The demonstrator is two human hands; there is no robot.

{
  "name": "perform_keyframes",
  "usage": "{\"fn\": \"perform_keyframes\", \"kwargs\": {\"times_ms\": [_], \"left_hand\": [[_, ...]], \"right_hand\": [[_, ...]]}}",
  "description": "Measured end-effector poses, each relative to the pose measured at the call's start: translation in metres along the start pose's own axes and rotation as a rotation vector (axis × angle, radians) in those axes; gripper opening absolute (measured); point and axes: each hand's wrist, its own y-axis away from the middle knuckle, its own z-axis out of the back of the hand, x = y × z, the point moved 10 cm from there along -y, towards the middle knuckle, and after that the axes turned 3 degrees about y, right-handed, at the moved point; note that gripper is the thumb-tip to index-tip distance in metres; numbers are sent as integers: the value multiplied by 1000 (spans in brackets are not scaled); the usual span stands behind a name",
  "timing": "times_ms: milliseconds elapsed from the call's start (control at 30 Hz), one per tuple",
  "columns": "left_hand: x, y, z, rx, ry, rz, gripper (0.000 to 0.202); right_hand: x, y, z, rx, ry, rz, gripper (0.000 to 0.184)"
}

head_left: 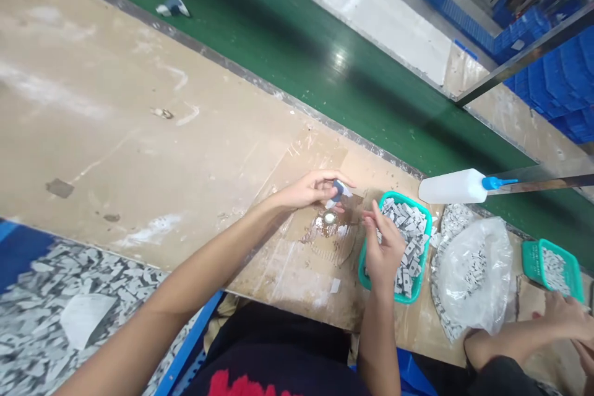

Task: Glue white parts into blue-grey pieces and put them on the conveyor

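Observation:
My left hand is closed on a small dark blue and white piece, pinched between thumb and fingers above the bench. My right hand is raised over the left edge of a green basket, which is heaped with small grey and white pieces. Its thumb and fingertips are drawn together, and I cannot make out what, if anything, is between them. Between the hands, a small round dish with something white in it lies on the brown bench top.
A white bottle with a blue nozzle lies beyond the basket. To the right are a clear plastic bag, a smaller green basket and another person's hand. A green conveyor belt runs behind; one piece rests on it.

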Motion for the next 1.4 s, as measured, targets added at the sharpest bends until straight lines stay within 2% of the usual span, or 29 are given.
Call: {"fn": "perform_keyframes", "kwargs": {"times_ms": [67,133,233,300,433,567,700,800,867,1000,1233,1300,1400], "left_hand": [[-2,1,14,-121,171,8,19],[-1,3,35,-312,297,10,13],[4,8,59,-568,438,46,21],[5,11,65,-651,477,65,24],[2,13,69,-711,457,78,24],[-1,13,72,-756,388,71,25],[-10,15,78,-834,56,39,13],[-17,8,73,-809,-208,23,20],[-22,-3,67,-752,-413,39,27],[-40,-40,62,-653,-865,3,37],[-68,-115,91,-736,-932,-95,34],[-74,-127,94,-767,-965,-116,36],[-81,-125,92,-822,-1000,-180,46]], "right_hand": [[-9,5,13,-69,-27,-67,36],[-21,10,23,-108,-42,-127,41],[-38,12,43,-189,-40,-201,45],[-51,7,56,-215,-27,-256,49],[-69,-14,73,-101,124,-328,53],[-72,-25,81,-20,273,-291,42],[-75,-25,71,45,325,-267,32],[-80,-22,58,117,345,-283,16],[-83,-20,50,164,369,-300,7],[-89,-14,35,250,415,-338,20],[-90,-8,23,342,453,-367,33],[-87,-8,25,349,457,-369,32],[-81,-7,27,344,463,-375,34]]}}
